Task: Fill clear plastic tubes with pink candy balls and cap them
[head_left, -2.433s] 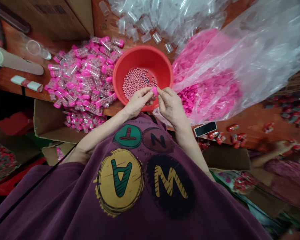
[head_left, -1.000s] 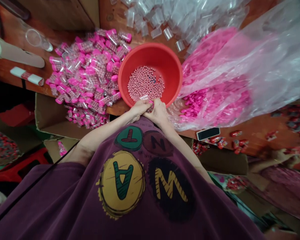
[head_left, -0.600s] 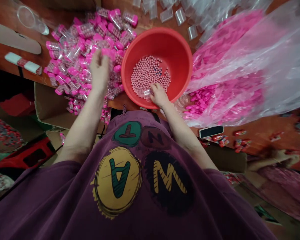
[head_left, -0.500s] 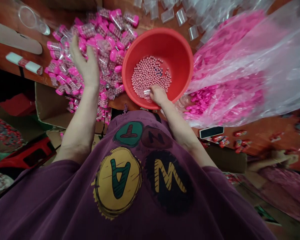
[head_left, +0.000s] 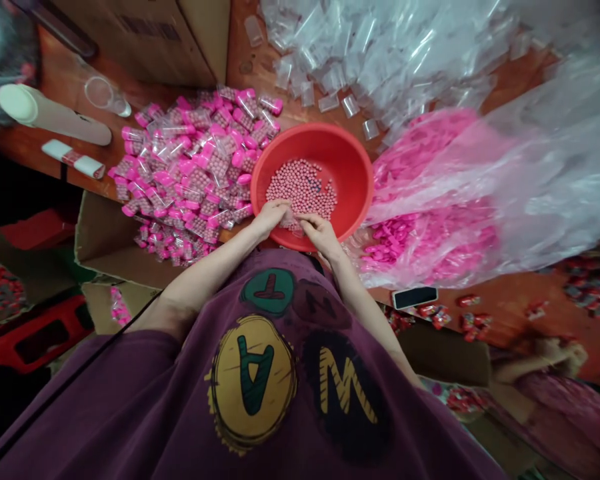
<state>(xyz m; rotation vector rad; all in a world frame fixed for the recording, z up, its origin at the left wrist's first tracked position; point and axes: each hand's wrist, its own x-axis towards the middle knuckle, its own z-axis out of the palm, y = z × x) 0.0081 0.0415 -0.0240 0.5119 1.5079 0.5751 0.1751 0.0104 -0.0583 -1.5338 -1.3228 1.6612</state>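
Observation:
My left hand and my right hand meet over the near side of a red plastic basin. Between their closed fingertips is a small clear plastic tube, partly hidden by the fingers. Loose pink beads cover part of the basin's bottom, with a few dark bits among them. To the left of the basin lies a heap of small clear tubes filled with pink beads and closed with bright pink caps.
Clear tubes are piled behind the basin. Right of it lies a plastic bag of pink caps, with a phone below. A cardboard box stands back left, near a white bottle. Another person's hands are at far right.
My left hand has come away from the heap of capped tubes and moved right to meet my right hand at the clear tube. The view has shifted, showing more of the table's back.

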